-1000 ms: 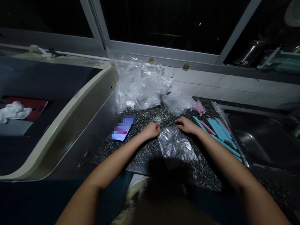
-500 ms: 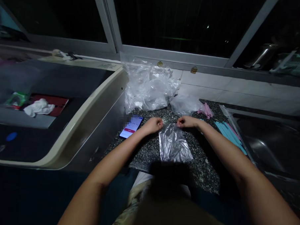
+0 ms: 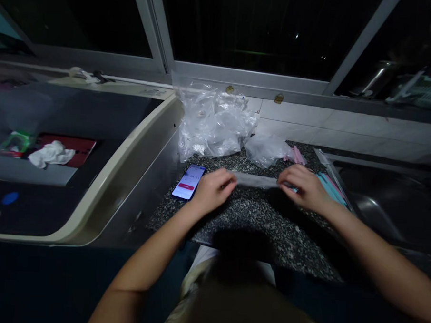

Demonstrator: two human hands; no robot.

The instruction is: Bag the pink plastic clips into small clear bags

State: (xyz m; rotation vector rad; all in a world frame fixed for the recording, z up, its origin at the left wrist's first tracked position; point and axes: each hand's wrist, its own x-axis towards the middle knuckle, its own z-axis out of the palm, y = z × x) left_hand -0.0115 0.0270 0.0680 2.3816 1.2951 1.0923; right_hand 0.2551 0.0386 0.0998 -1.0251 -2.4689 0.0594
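Observation:
My left hand (image 3: 214, 187) and my right hand (image 3: 302, 184) are closed on the two ends of a clear plastic bag (image 3: 256, 180), which shows as a narrow pale strip stretched level between them over the speckled countertop (image 3: 249, 213). A small bit of teal (image 3: 291, 187) shows at my right fingers; whether it is held I cannot tell. A lit phone (image 3: 188, 181) lies just left of my left hand. Beyond my right hand are teal strips (image 3: 332, 188), partly hidden by it.
Crumpled clear plastic bags (image 3: 215, 123) are heaped at the back, with a smaller bag (image 3: 268, 149) and pink strips (image 3: 298, 155) beside them. A metal sink (image 3: 381, 197) is on the right. A washing machine (image 3: 111, 176) stands at the left, with a white cloth (image 3: 52, 154) on top.
The bag hung spread out toward me from both hands; now it is a narrow strip between them. My right hand has moved right, my left hand slightly left and nearer.

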